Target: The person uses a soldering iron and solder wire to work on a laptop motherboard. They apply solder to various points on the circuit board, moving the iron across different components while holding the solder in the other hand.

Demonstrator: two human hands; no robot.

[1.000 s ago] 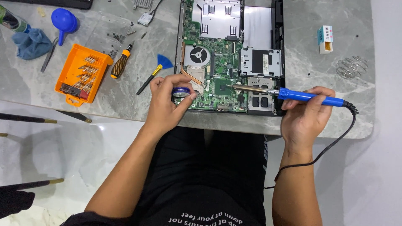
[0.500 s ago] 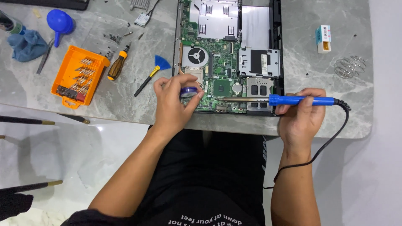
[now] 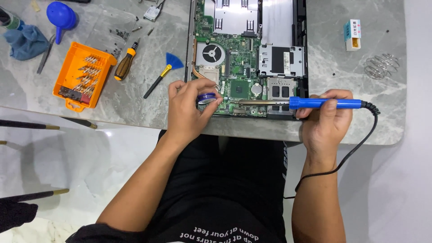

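nearest to us, over the black-clad lap, our two forearms reach up to the front edge of the grey marbled stone table (image 3: 351, 130). our right hand (image 3: 326, 119) is closed around the blue-handled soldering iron with a black cord (image 3: 324, 103), fingers wrapped over the handle and thumb under it. the iron's long axis lies almost level across the view, handle at the right, metal shaft pointing left, so the tip ends just short of our left hand (image 3: 191, 110). that left hand is curled shut on a small round blue tin (image 3: 207, 98), pinched between thumb and fingertips, and the tin sits right at the near edge of the green circuit board of the opened laptop (image 3: 234, 67). so the tin lies straight left of the iron's tip, along the iron's own line, near but, as far as we can tell, not touching; the left hand is the nearer one to it, the right hand stands well apart at the handle end. the tip hovers over or rests on the board's near strip; we cannot tell which. farther off, left of the board, lie a small blue fan-shaped brush with a black handle (image 3: 163, 72), an orange-and-black screwdriver (image 3: 125, 63) and an orange plastic tray of screwdriver bits (image 3: 83, 76). beyond those, at the far left, are a blue rubber air-blower bulb (image 3: 62, 14) and a crumpled blue cloth (image 3: 26, 41); at the far right, a coiled wire iron stand (image 3: 381, 65).
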